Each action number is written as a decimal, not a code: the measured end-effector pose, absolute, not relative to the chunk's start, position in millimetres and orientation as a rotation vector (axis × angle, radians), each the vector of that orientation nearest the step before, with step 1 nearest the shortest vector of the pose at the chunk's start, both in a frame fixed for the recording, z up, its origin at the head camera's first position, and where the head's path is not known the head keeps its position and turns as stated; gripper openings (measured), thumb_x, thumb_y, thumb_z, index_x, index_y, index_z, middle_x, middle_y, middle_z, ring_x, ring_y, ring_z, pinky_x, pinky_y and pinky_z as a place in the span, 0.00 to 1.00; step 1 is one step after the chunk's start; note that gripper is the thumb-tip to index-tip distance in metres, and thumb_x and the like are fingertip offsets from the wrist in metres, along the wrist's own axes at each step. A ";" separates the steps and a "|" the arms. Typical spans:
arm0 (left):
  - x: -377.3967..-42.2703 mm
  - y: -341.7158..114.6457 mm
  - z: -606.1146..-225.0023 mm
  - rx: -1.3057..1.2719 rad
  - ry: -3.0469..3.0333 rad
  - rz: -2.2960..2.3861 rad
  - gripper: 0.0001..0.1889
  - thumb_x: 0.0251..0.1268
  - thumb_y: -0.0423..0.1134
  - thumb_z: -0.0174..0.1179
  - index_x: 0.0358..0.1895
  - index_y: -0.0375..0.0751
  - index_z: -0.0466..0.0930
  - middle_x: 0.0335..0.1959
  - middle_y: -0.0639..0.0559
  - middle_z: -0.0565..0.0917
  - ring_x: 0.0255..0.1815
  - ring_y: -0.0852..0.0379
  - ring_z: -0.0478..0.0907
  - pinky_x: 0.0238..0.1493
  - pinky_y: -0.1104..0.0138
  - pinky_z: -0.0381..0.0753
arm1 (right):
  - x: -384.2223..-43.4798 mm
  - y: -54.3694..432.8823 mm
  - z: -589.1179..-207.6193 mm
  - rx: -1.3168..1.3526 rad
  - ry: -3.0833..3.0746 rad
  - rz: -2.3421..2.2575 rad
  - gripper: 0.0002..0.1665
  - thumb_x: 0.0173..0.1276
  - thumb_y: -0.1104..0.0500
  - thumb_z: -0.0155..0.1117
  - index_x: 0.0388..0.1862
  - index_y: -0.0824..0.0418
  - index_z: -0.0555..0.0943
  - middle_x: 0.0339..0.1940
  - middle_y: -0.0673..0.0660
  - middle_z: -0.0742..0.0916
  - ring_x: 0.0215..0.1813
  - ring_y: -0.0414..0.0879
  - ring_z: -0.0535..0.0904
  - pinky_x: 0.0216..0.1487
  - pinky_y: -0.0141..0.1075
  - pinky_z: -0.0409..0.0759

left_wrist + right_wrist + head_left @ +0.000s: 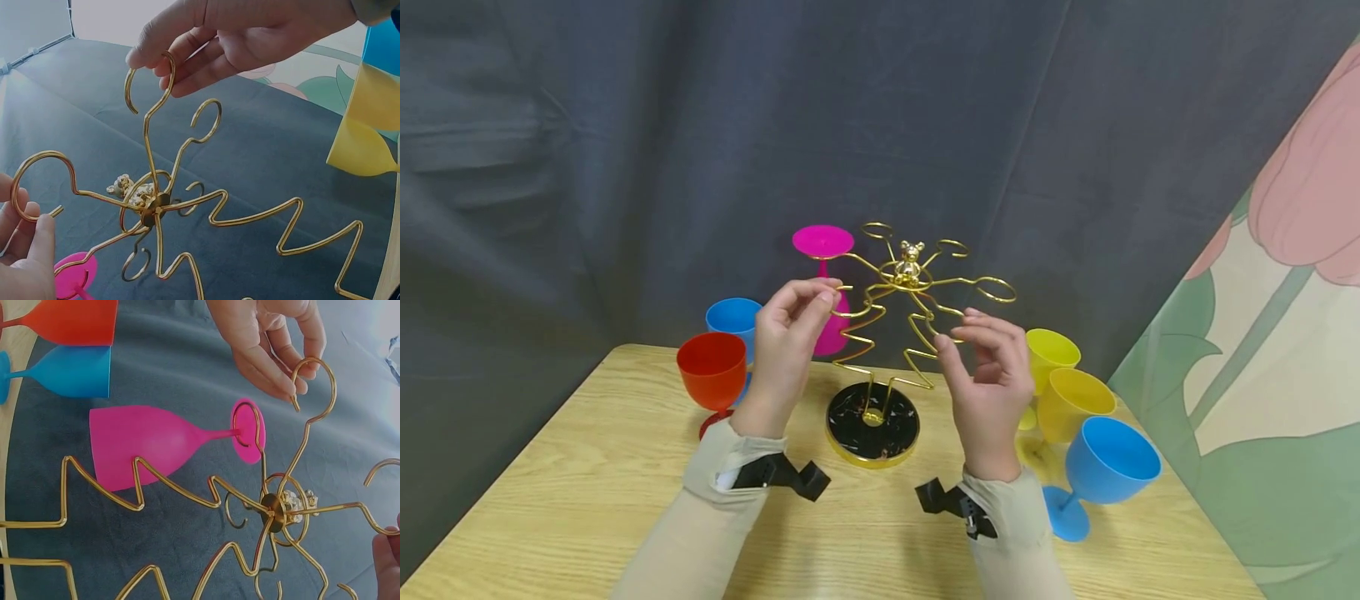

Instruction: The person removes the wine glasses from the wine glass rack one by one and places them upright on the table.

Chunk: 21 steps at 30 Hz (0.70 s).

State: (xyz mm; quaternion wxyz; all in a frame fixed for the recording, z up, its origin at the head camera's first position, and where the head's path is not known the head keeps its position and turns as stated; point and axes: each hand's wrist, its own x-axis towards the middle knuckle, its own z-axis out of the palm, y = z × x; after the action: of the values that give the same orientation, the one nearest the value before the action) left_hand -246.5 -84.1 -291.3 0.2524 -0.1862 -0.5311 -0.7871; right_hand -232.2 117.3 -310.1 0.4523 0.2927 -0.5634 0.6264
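Note:
A gold wire goblet rack (856, 343) with a bear figure (907, 265) on top stands on a round black base (872, 423). My left hand (793, 333) pinches the open loop at the end of the rack's near left arm. On the near right arm, the fingertips of my right hand (992, 375) grip another loop (169, 75), seen in the left wrist view. A magenta goblet (147, 440) hangs upside down by its foot from an arm behind my left hand, which partly hides it in the head view.
A red goblet (711, 371) and a blue goblet (733, 317) stand at the table's left. Along its right side are two yellow goblets (1052, 350) and a blue goblet (1108, 462), tilted in view. A dark curtain (850, 108) hangs behind the wooden table (587, 483).

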 end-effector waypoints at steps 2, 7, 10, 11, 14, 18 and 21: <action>-244.5 -82.2 -291.0 -0.508 -1.463 -2.103 0.04 0.70 0.26 0.59 0.42 0.29 0.82 0.48 0.48 0.85 0.51 0.52 0.82 0.56 0.69 0.81 | -231.8 119.0 -309.8 0.719 -1.369 1.580 0.11 0.59 0.77 0.70 0.37 0.83 0.78 0.48 0.59 0.80 0.61 0.59 0.77 0.66 0.45 0.76; -236.9 -74.8 -288.2 -0.530 -1.475 -2.059 0.05 0.69 0.25 0.60 0.42 0.24 0.80 0.48 0.45 0.85 0.52 0.52 0.83 0.55 0.70 0.82 | -232.0 123.7 -306.4 0.703 -1.290 1.684 0.11 0.59 0.77 0.68 0.38 0.84 0.77 0.47 0.61 0.81 0.61 0.62 0.76 0.67 0.43 0.76; -232.0 -70.7 -289.0 -0.570 -1.496 -2.014 0.07 0.68 0.25 0.60 0.42 0.20 0.79 0.49 0.43 0.84 0.53 0.52 0.82 0.54 0.69 0.82 | -232.8 127.6 -305.7 0.684 -1.253 1.745 0.10 0.60 0.77 0.67 0.39 0.82 0.77 0.47 0.61 0.81 0.61 0.60 0.77 0.67 0.42 0.76; -230.5 -69.4 -289.7 -0.591 -1.500 -1.997 0.07 0.68 0.24 0.60 0.42 0.19 0.78 0.49 0.42 0.84 0.54 0.51 0.82 0.55 0.69 0.82 | -233.4 129.1 -305.7 0.678 -1.242 1.763 0.09 0.60 0.78 0.66 0.39 0.81 0.77 0.47 0.61 0.82 0.61 0.59 0.77 0.67 0.42 0.76; -226.1 -65.5 -291.7 -0.656 -1.520 -1.941 0.06 0.67 0.23 0.60 0.41 0.20 0.79 0.49 0.40 0.83 0.55 0.53 0.81 0.58 0.66 0.82 | -235.7 134.3 -305.9 0.649 -1.231 1.795 0.07 0.62 0.76 0.64 0.40 0.77 0.78 0.47 0.61 0.82 0.60 0.58 0.77 0.67 0.40 0.76; -220.1 -59.9 -292.1 -0.731 -1.534 -1.893 0.06 0.65 0.22 0.61 0.41 0.21 0.80 0.50 0.36 0.81 0.56 0.52 0.79 0.61 0.63 0.80 | -241.1 139.0 -305.6 0.633 -1.205 1.834 0.05 0.65 0.75 0.61 0.40 0.74 0.79 0.49 0.62 0.82 0.59 0.58 0.78 0.67 0.39 0.75; -216.2 -53.9 -292.2 -0.791 -1.538 -1.854 0.06 0.64 0.21 0.62 0.41 0.21 0.80 0.50 0.34 0.79 0.57 0.46 0.77 0.60 0.62 0.80 | -246.3 140.7 -306.1 0.648 -1.130 1.903 0.06 0.66 0.75 0.58 0.40 0.72 0.79 0.49 0.62 0.82 0.58 0.57 0.78 0.67 0.40 0.76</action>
State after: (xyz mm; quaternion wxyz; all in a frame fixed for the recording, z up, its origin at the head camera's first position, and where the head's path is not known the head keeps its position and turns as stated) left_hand -216.2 -53.9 -292.2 0.2987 -0.2977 -0.5789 -0.6979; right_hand -246.3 140.7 -306.1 0.4057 0.2570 -0.4479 0.7542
